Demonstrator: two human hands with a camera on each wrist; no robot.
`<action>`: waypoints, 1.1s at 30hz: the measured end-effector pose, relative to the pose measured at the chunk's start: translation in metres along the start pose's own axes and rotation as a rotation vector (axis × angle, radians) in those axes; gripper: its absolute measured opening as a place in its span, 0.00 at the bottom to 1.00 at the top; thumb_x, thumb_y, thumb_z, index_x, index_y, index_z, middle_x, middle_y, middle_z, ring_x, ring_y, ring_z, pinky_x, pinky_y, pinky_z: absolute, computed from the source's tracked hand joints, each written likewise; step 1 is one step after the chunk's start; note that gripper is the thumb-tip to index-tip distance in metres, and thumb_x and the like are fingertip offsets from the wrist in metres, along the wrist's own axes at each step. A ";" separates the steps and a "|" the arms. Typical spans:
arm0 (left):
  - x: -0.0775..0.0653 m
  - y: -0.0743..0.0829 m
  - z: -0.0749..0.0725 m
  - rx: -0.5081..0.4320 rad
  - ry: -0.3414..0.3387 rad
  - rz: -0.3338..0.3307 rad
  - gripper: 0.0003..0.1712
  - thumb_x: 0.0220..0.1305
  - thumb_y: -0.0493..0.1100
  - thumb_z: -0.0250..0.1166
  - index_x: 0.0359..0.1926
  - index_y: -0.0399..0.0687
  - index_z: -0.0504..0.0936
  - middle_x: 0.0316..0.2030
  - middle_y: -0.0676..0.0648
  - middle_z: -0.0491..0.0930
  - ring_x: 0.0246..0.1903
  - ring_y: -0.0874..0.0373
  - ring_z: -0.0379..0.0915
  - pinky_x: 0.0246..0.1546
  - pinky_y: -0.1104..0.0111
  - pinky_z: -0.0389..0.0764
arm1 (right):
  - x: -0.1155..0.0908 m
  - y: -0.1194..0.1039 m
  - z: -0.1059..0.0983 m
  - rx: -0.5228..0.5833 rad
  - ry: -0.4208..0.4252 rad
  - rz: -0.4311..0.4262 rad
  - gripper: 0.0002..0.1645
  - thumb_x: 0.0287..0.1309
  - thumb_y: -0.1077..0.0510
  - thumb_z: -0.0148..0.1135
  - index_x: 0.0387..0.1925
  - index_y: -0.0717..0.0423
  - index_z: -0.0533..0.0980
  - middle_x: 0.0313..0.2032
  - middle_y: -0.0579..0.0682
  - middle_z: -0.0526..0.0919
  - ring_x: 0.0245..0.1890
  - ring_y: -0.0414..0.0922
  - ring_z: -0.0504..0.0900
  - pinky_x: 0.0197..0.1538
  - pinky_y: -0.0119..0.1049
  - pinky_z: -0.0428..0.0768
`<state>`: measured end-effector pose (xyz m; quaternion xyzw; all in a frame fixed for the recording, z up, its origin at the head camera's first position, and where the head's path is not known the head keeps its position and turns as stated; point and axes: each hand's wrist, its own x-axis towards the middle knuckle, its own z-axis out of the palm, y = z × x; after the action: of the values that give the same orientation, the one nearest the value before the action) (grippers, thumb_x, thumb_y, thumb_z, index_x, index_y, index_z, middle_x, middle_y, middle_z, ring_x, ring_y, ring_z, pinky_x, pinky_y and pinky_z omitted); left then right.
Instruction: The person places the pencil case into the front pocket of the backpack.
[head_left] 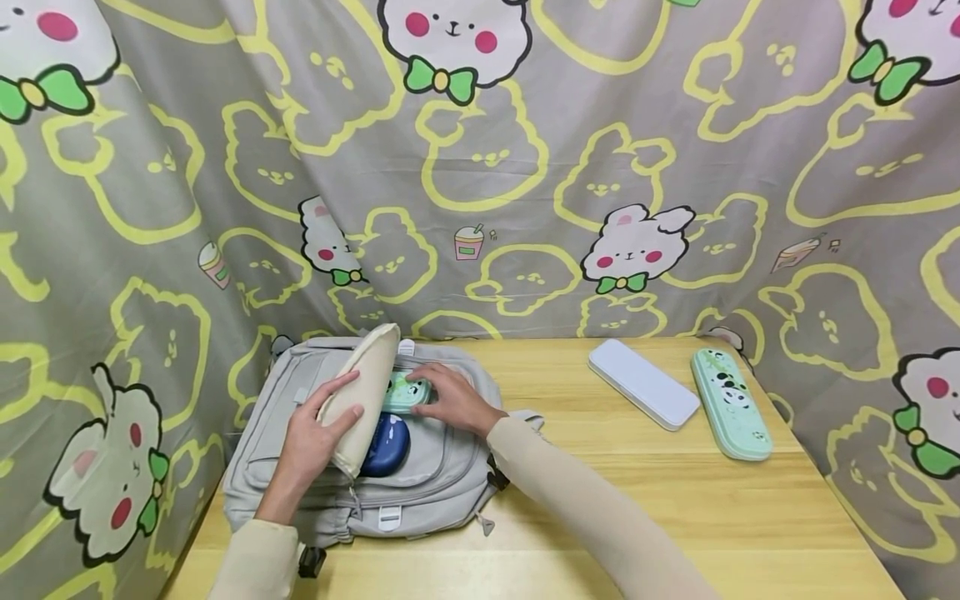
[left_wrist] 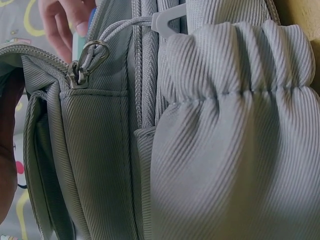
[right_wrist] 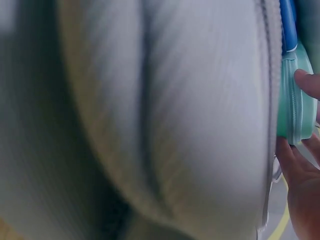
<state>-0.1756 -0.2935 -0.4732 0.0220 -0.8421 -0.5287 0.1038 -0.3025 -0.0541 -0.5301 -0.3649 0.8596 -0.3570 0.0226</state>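
A grey backpack (head_left: pixel 292 392) lies on the table with its front pocket unzipped. My left hand (head_left: pixel 318 429) grips the pocket's cream-lined flap (head_left: pixel 372 379) and holds it up and to the left. Inside the pocket is a mint-green zipped case (head_left: pixel 408 395) with a panda print, partly covered by the flap. My right hand (head_left: pixel 456 402) holds this case, thumb on one side and fingers on the other; its zip edge (right_wrist: pixel 293 100) shows in the right wrist view. Nearer to me in the same pocket sits a dark blue case (head_left: pixel 386 446), touched by neither hand.
To the right on the wooden table (head_left: pixel 585 500) lie a pale lavender box (head_left: pixel 643 385) and another mint-green panda case (head_left: pixel 731 404). A patterned curtain (head_left: pixel 525 183) hangs behind and along both sides. A zipper pull (left_wrist: pixel 80 72) dangles at the pocket's corner.
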 end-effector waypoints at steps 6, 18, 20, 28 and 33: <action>0.000 0.000 0.001 -0.010 0.004 -0.005 0.31 0.74 0.45 0.74 0.75 0.58 0.80 0.78 0.48 0.73 0.73 0.49 0.69 0.53 0.86 0.72 | 0.004 -0.002 0.002 -0.002 0.004 -0.001 0.33 0.66 0.51 0.79 0.69 0.51 0.80 0.71 0.51 0.81 0.74 0.49 0.77 0.78 0.46 0.72; 0.001 -0.002 0.001 -0.024 0.001 0.001 0.31 0.74 0.45 0.74 0.75 0.58 0.80 0.78 0.48 0.73 0.75 0.49 0.67 0.55 0.87 0.71 | 0.005 0.001 0.006 0.049 0.010 0.005 0.31 0.66 0.53 0.79 0.68 0.52 0.80 0.70 0.52 0.81 0.73 0.49 0.78 0.76 0.44 0.74; 0.000 -0.002 0.000 -0.025 0.003 0.002 0.31 0.74 0.44 0.74 0.75 0.57 0.80 0.78 0.48 0.73 0.76 0.49 0.66 0.56 0.87 0.70 | 0.005 0.001 0.006 0.057 0.020 0.003 0.31 0.66 0.53 0.79 0.67 0.52 0.81 0.70 0.52 0.81 0.71 0.49 0.79 0.73 0.43 0.77; 0.000 -0.002 0.000 -0.018 0.014 0.000 0.31 0.74 0.44 0.74 0.74 0.57 0.81 0.77 0.48 0.74 0.77 0.49 0.65 0.58 0.87 0.68 | 0.002 0.004 0.005 0.104 0.031 0.008 0.28 0.67 0.54 0.78 0.66 0.53 0.82 0.71 0.54 0.79 0.72 0.51 0.78 0.70 0.40 0.80; -0.001 -0.002 -0.001 -0.011 0.015 -0.003 0.31 0.74 0.44 0.74 0.75 0.57 0.80 0.78 0.48 0.73 0.78 0.49 0.64 0.58 0.88 0.67 | -0.002 0.008 0.006 0.177 0.048 0.040 0.24 0.68 0.57 0.76 0.63 0.54 0.83 0.69 0.55 0.80 0.68 0.51 0.81 0.67 0.40 0.83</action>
<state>-0.1751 -0.2948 -0.4748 0.0264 -0.8384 -0.5334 0.1095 -0.3045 -0.0528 -0.5400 -0.3355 0.8321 -0.4397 0.0414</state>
